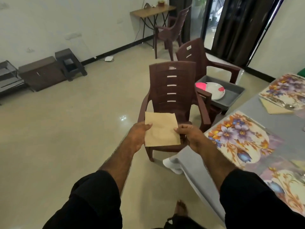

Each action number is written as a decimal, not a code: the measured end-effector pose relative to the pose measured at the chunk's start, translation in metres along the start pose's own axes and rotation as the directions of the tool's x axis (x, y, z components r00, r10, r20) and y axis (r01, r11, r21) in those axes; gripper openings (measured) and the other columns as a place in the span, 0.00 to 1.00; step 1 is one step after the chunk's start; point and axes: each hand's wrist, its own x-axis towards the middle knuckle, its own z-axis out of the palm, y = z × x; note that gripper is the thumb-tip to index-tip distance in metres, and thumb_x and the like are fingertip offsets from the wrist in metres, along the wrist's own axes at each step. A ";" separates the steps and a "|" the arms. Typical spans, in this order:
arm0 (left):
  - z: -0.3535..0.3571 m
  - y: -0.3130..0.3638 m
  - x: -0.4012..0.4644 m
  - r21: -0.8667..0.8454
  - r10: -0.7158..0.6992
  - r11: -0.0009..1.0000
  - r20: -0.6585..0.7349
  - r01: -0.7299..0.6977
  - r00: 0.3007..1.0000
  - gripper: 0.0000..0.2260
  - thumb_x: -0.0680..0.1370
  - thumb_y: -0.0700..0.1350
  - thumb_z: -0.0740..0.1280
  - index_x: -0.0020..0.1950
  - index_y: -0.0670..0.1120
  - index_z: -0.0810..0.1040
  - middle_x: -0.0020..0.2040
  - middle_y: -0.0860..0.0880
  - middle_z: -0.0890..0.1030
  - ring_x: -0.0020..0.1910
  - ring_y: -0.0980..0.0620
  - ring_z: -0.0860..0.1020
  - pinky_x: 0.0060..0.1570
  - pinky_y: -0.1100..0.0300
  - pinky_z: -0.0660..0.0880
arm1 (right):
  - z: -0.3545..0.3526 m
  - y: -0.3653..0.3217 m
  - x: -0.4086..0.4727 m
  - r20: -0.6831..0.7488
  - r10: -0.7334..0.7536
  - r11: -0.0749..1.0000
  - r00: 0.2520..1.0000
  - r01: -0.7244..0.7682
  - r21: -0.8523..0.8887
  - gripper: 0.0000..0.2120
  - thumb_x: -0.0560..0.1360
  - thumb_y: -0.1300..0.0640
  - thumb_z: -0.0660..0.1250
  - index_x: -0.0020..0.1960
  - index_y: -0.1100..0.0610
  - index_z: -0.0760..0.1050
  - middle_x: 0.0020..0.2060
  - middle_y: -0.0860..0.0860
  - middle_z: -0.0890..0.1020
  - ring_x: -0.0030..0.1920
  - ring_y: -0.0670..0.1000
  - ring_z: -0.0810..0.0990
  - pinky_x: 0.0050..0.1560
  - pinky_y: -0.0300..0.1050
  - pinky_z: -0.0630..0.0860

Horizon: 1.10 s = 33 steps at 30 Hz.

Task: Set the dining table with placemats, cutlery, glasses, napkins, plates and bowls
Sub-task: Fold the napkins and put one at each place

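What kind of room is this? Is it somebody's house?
Most likely the dining area of a home. A table under a grey cloth carries flowery placemats, brown plastic chairs stand beside it, and a grey tub of plates waits on one chair.

Brown chairs (171, 90) (plastic, perhaps), side table (152, 10).
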 end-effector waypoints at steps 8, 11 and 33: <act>0.023 0.048 0.102 -0.055 -0.014 0.998 0.099 0.020 0.995 0.09 0.80 0.39 0.73 0.60 0.44 0.82 0.55 0.44 0.87 0.55 0.42 0.84 0.50 0.45 0.84 | -0.026 -0.067 0.076 -0.192 -0.192 0.961 0.962 0.145 -0.237 0.08 0.78 0.59 0.75 0.56 0.58 0.84 0.45 0.50 0.86 0.44 0.50 0.83 0.37 0.41 0.80; 0.040 0.065 0.152 0.009 -0.034 0.999 0.186 0.033 0.982 0.06 0.81 0.39 0.71 0.57 0.43 0.85 0.52 0.44 0.87 0.54 0.42 0.83 0.52 0.46 0.81 | -0.043 -0.078 0.093 -0.301 -0.136 0.980 0.944 0.083 -0.181 0.08 0.79 0.59 0.73 0.58 0.57 0.84 0.50 0.56 0.86 0.45 0.53 0.83 0.37 0.44 0.80; 0.149 0.056 0.243 0.295 -0.386 0.914 0.844 0.279 0.373 0.27 0.74 0.35 0.74 0.73 0.37 0.77 0.68 0.35 0.81 0.67 0.35 0.80 0.66 0.39 0.79 | -0.028 -0.041 0.031 -0.800 0.144 0.939 0.583 0.175 0.297 0.15 0.75 0.58 0.77 0.60 0.57 0.84 0.55 0.52 0.88 0.59 0.59 0.84 0.62 0.59 0.81</act>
